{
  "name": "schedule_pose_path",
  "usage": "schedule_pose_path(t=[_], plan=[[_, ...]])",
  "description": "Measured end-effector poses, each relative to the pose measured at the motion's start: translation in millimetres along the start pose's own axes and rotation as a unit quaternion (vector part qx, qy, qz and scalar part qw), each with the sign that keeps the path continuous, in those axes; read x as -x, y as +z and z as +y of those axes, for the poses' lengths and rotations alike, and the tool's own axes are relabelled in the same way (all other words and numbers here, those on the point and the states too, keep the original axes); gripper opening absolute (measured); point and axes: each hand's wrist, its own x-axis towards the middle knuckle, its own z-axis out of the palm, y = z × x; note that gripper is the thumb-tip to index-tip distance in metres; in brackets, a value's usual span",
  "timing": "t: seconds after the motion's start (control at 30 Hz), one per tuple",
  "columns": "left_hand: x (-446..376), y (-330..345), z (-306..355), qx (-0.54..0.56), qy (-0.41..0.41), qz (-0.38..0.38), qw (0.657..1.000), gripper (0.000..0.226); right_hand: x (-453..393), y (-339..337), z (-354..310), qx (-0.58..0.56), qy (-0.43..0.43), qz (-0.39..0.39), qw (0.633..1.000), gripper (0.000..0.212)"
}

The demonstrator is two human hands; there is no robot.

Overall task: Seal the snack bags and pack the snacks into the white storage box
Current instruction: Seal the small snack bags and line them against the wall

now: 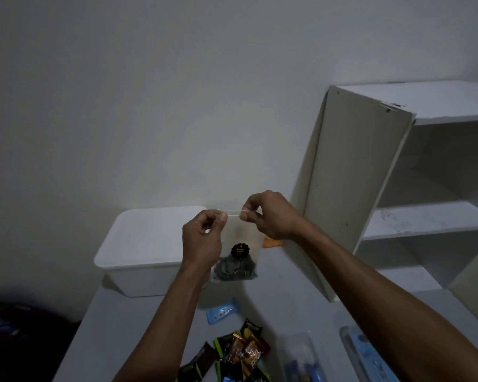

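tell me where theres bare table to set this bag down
Bare table lies left of the left forearm, in front of the white storage box, and between the arms near the blue packet. The near edge is crowded with snack wrappers.

Clear film, matt white plastic, shiny wrappers

The snack bag [236, 244] I hold is thin, clear, glossy plastic with a dark printed label. The white storage box [141, 244] looks smooth, matt plastic. The snack packets [240, 354] on my table [284, 285] are shiny foil-like wrappers; the shelf [398, 188] looks like matt white laminated board, scuffed in places.
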Motion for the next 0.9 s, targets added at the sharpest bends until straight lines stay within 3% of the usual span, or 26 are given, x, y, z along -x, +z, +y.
schedule_pose_path(t=[0.9], plan=[[-6,-9,1,0.029,-0.039,0.057,0.997,0.007,6,-7,13,-0.069,0.019,0.017,0.997,0.016]])
